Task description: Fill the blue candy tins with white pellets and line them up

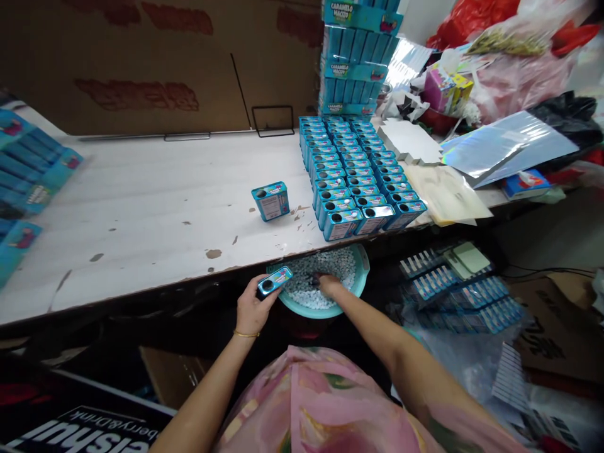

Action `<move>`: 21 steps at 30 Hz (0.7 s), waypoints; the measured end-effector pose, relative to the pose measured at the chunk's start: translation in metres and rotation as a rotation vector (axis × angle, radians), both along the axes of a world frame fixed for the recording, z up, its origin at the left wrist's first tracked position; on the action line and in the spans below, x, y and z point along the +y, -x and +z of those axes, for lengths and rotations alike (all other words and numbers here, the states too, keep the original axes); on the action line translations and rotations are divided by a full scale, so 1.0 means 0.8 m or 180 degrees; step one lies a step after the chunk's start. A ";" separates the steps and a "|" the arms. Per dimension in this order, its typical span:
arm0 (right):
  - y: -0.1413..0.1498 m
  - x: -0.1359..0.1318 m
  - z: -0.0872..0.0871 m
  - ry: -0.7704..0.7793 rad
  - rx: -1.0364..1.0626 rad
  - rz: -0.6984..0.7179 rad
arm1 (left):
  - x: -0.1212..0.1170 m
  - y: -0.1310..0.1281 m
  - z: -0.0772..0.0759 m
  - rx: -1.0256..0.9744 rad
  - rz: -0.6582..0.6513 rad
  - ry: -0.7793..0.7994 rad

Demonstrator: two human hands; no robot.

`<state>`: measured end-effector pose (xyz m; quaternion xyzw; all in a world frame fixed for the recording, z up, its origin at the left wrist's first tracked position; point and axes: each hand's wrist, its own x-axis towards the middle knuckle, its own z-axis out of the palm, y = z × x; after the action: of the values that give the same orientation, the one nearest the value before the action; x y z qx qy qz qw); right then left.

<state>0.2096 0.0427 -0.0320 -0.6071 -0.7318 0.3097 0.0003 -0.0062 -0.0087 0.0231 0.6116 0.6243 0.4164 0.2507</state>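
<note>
One blue candy tin is being gripped in the left hand, fingers and thumb closing around its sides, its lid with a dark round spot facing up. The right hand is dipping into a teal basin of small white pellets; its fingertips are sinking out of sight, so whether they are pinching or spreading cannot be told. The basin is sitting just below the front edge of a white worktable.

On the worktable, a single tin is standing apart, left of a block of upright tins in three columns. Behind the block, blue "Caramelo Macizo" display boxes are rising in a stack. The work seems to be midway: the stack is looking packed, while the block's tins and the two separate ones are standing outside any box. Which tins are holding pellets is not showing.

Glare is whitening one front lid; more display boxes are running off the left edge, and blue packs below, at right, are blurring into shadow.
</note>
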 end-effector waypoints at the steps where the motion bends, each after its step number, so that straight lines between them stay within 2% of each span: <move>1: 0.014 0.004 -0.011 0.0066 0.0097 -0.0038 | 0.000 0.000 0.000 -0.0018 0.0021 0.0014; 4: 0.026 0.012 -0.029 0.0191 0.0358 -0.0111 | 0.000 0.002 0.000 -0.0061 0.0057 0.0051; 6: 0.011 0.011 -0.027 0.0188 0.0544 -0.0094 | 0.001 0.003 0.002 -0.0100 0.0090 0.0082; 8: -0.014 0.006 -0.014 0.0135 0.0744 -0.0069 | 0.002 0.003 0.003 -0.0121 0.0101 0.0091; 11: -0.050 -0.006 0.023 0.0009 0.1163 0.0010 | 0.005 0.001 0.001 -0.0032 0.0056 0.0047; 15: -0.075 -0.019 0.090 -0.0243 0.1419 0.0222 | 0.012 -0.013 -0.006 0.0251 -0.0144 -0.0072; 18: -0.072 -0.024 0.136 -0.0478 0.1106 0.0465 | 0.018 -0.031 -0.008 0.0528 -0.0355 -0.0069; 21: -0.056 -0.028 0.171 -0.0646 0.0319 0.0676 | 0.021 -0.048 -0.006 0.0766 -0.0436 0.0001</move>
<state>0.2542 0.0203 0.1050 -0.5070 -0.8184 0.2624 0.0653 0.0324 0.0084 0.0181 0.6983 0.6067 0.3218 0.2019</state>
